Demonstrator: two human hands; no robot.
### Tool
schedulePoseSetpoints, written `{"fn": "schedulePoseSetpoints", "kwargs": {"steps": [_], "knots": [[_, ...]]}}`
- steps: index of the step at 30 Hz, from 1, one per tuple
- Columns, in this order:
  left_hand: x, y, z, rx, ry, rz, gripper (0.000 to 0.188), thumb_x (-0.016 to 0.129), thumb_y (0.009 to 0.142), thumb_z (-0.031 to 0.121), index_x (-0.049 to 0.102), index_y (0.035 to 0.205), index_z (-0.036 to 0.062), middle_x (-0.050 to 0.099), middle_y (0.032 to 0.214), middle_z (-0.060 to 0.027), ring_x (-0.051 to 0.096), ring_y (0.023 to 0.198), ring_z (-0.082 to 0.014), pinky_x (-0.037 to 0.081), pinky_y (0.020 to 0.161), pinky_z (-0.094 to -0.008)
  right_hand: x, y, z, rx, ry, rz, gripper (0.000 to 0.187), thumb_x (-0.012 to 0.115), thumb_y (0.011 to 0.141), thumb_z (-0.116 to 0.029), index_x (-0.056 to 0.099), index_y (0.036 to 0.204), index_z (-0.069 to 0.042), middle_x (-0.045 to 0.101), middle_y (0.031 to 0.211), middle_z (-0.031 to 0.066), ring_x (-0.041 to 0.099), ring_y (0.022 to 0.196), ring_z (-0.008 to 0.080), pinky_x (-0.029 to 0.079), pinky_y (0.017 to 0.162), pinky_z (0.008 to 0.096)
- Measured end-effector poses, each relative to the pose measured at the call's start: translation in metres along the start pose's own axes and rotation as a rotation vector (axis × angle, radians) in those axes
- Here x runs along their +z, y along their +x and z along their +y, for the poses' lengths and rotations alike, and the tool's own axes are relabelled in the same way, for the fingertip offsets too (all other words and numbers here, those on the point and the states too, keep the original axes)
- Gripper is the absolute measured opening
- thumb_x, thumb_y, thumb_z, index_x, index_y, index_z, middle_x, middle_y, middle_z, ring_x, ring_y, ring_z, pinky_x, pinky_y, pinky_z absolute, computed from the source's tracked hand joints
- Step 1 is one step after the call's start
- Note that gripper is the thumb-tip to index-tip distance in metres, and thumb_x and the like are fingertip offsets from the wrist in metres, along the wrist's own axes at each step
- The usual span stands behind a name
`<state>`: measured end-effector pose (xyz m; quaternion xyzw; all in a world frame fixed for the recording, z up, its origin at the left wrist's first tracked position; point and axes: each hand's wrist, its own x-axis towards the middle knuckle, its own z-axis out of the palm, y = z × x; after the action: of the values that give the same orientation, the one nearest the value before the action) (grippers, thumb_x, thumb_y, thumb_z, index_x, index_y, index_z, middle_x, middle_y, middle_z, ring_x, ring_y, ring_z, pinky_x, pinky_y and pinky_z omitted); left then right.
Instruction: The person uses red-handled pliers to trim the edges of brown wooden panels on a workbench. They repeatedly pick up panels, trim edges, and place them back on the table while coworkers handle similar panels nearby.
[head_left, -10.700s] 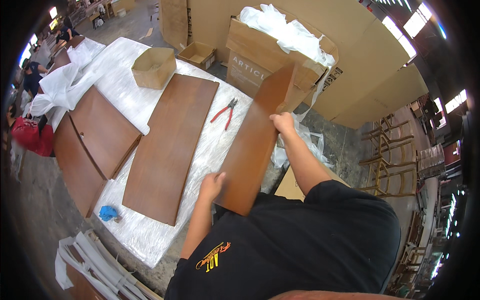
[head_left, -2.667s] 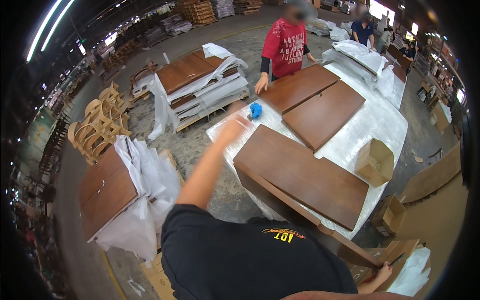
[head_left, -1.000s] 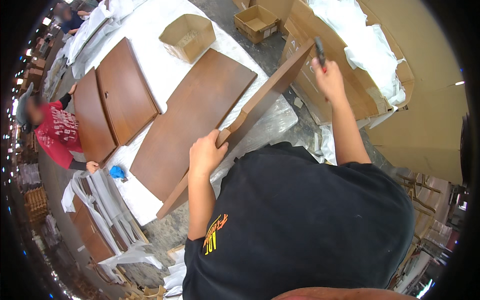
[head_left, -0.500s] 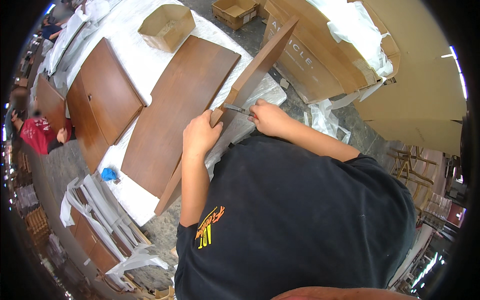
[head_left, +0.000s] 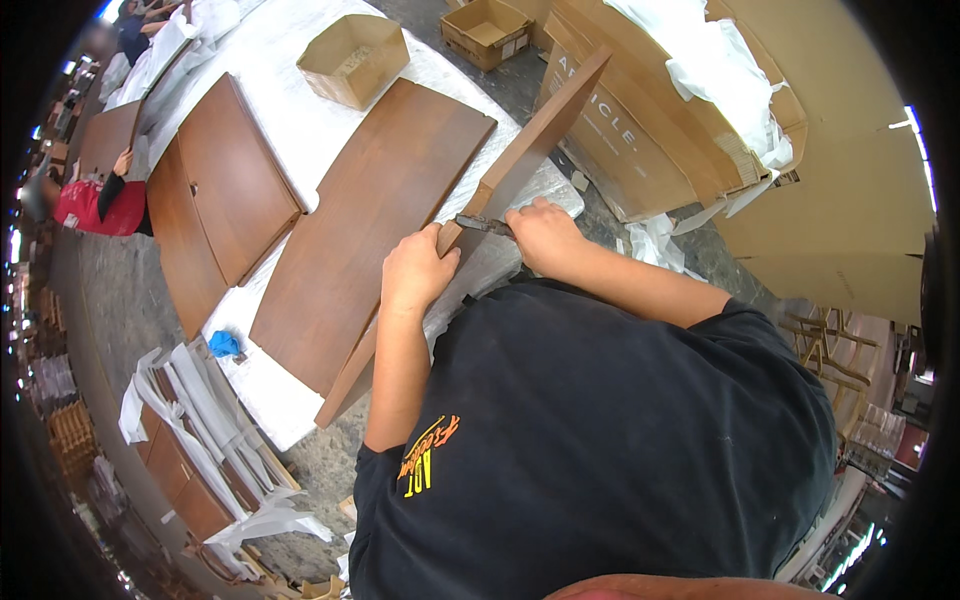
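Small open box [head_left: 352, 58] on the desk [head_left: 290, 130]: contents unclear; floor box [head_left: 486, 30] looks empty. My left hand [head_left: 415, 272] fingers wrap the tilted panel [head_left: 490, 190] edge; right hand [head_left: 540, 232] fingers pinch the pliers [head_left: 482, 224] against it. Flat panel [head_left: 370, 220] lies alongside.

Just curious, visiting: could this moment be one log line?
left hand: grips tilted wooden panel | right hand: holds dark tool against panel | table: flat panel

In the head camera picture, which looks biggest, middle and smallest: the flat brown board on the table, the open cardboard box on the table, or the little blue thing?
1. Flat brown board, clearly the biggest.
2. Open cardboard box, middle; it sits farther from the camera, so it may look smaller than it really is.
3. Little blue thing, the smallest.
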<state>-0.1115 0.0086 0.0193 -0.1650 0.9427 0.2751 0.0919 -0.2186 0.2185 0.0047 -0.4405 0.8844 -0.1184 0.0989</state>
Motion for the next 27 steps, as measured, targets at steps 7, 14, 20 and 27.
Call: {"fn": "schedulePoseSetpoints", "kwargs": {"steps": [7, 14, 20, 27], "knots": [[0.011, 0.003, -0.01, 0.017, 0.005, 0.007, 0.039, 0.073, 0.087, 0.031, 0.07, 0.115, 0.0031, 0.074, 0.107, -0.0237, 0.07, 0.104, -0.0418, 0.055, 0.091, -0.0516, 0.016, 0.007, 0.017, -0.005, 0.113, -0.074, 0.023, 0.07, 0.093, -0.02, 0.063, 0.099, 0.001, 0.07, 0.089, 0.0246, 0.069, 0.089, 0.0448, 0.054, 0.08, 0.0544], [-0.005, 0.0, -0.004, 0.026, 0.083, 0.033, 0.038, 0.073, 0.086, 0.035, 0.071, 0.111, 0.0055, 0.074, 0.109, -0.0234, 0.07, 0.103, -0.0424, 0.056, 0.091, -0.0523, 0.013, 0.016, 0.016, -0.006, 0.129, -0.104, 0.039, 0.074, 0.09, -0.042, 0.071, 0.093, -0.004, 0.073, 0.085, 0.0211, 0.072, 0.088, 0.041, 0.057, 0.08, 0.0523], [-0.016, -0.009, 0.009, -0.047, 0.017, -0.018, 0.038, 0.071, 0.087, 0.036, 0.072, 0.11, 0.0063, 0.074, 0.105, -0.0225, 0.07, 0.102, -0.043, 0.055, 0.091, -0.0521, -0.018, 0.023, 0.021, 0.006, 0.173, -0.41, 0.051, 0.075, 0.09, -0.052, 0.072, 0.09, -0.002, 0.073, 0.082, 0.0203, 0.072, 0.078, 0.0387, 0.057, 0.074, 0.0491], [-0.02, -0.011, 0.009, -0.029, 0.002, -0.018, 0.035, 0.072, 0.088, 0.036, 0.071, 0.11, 0.0082, 0.075, 0.104, -0.0207, 0.071, 0.099, -0.0414, 0.056, 0.088, -0.052, -0.034, 0.042, 0.028, 0.116, 0.455, -0.784, 0.057, 0.076, 0.091, -0.057, 0.068, 0.072, -0.003, 0.067, 0.063, 0.0068, 0.067, 0.061, 0.0186, 0.053, 0.062, 0.0352]]}}
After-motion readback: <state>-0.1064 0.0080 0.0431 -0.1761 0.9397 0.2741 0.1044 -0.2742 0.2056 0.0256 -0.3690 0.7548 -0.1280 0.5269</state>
